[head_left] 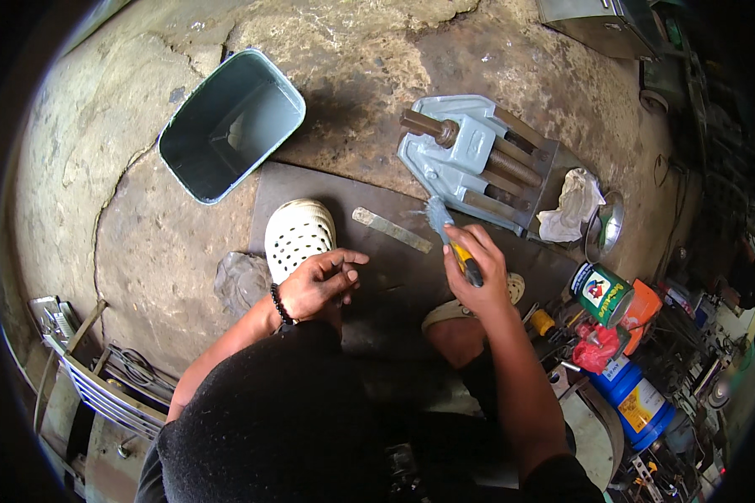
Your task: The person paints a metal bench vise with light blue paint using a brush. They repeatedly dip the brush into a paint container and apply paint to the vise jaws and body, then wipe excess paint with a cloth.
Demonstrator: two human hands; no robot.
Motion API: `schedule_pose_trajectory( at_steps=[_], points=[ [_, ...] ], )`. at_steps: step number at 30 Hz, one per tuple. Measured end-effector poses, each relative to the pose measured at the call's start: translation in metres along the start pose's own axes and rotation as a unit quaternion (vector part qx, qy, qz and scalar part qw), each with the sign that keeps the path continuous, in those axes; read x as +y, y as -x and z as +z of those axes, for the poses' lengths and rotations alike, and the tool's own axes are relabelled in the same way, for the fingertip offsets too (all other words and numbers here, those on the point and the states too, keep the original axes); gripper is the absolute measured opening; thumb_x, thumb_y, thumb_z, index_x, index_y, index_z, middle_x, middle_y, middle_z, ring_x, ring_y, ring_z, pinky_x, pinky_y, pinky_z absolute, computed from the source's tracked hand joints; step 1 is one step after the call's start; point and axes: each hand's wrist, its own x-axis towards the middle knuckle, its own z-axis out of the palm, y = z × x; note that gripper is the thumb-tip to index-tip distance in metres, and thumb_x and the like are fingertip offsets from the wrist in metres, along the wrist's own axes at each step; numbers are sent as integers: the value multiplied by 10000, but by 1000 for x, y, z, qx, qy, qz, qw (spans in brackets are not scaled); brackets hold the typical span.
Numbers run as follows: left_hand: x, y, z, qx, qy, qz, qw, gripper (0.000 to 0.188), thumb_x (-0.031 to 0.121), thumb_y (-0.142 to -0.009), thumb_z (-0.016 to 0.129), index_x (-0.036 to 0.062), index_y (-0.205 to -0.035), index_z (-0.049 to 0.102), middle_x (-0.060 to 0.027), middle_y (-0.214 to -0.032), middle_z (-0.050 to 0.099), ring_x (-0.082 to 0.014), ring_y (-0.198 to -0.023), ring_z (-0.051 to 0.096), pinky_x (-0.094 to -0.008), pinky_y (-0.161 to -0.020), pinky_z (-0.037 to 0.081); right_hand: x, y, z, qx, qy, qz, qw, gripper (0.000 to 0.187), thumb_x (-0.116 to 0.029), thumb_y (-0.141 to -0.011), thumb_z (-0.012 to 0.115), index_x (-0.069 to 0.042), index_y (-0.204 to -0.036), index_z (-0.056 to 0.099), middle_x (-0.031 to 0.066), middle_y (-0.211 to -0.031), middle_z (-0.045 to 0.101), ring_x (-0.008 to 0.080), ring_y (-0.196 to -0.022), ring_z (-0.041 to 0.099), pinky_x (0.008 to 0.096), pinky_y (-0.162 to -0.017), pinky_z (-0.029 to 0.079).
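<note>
Open room separates loose, empty left hand (312, 285) from right hand (481, 267) grasping brush (442, 225), bristles (435, 210) ahead, near vise (475, 149) edge.

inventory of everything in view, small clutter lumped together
bin: 1, grey, upper left
vise: 1, grey, right of centre
shoes: 2, cream, centre
sheet: 1, dark, under shoes
flat strip: 1, pale grey, on sheet
brush: 1, yellow and black, near vise
crumpled scrap: 1, pale, by vise
bowl: 1, silver, right of vise
can: 1, green, right
bag: 1, red, below can
drum: 1, blue, lower right
crumpled bundle: 1, grey, left
slatted frame: 1, pale, lower left
box: 1, grey, top right
clutter: uncountable, mixed, right
left grip: 1, empty, centre
right grip: 1, holding brush
</note>
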Motion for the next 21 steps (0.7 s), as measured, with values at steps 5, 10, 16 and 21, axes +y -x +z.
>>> schedule_pose_trajectory(
  at_steps=[5, 10, 16, 21],
  points=[
    [1, 0, 1, 7, -7, -1, 1000, 359, 194, -1021, 556, 24, -1336, 527, 11, -878, 581, -83, -738, 559, -240, -689, 493, 6, -22, 8, -47, 27, -27, 998, 278, -32, -822, 661, -43, -1099, 674, 138, -925, 588, 368, -769, 637, 424, -688, 519],
    [4, -1, 1, 7, -11, -8, 1000, 351, 165, -1020, 545, 17, -1337, 519, 1, -885, 585, -87, -744, 564, -247, -687, 494, 8, -37, 6, -41, 70, -14, 997, 273, -47, -803, 669, -40, -1076, 675, 139, -923, 590, 376, -778, 636, 436, -692, 524],
    [8, -1, 2, 6, 2, -22, 1000, 349, 108, -1017, 529, -3, -1346, 499, -23, -892, 596, -99, -746, 565, -257, -684, 489, -7, -21, -12, -42, 77, 10, 996, 251, -62, -784, 681, -50, -1035, 681, 133, -922, 595, 368, -765, 643, 438, -695, 533],
    [11, 0, 4, 10, -2, -33, 999, 357, 134, -1016, 544, 10, -1348, 502, -16, -892, 594, -93, -732, 558, -246, -669, 473, 2, -33, 1, -74, 100, -14, 992, 339, -43, -744, 687, -50, -1082, 663, 142, -941, 577, 373, -861, 625, 457, -760, 515]
  ],
)
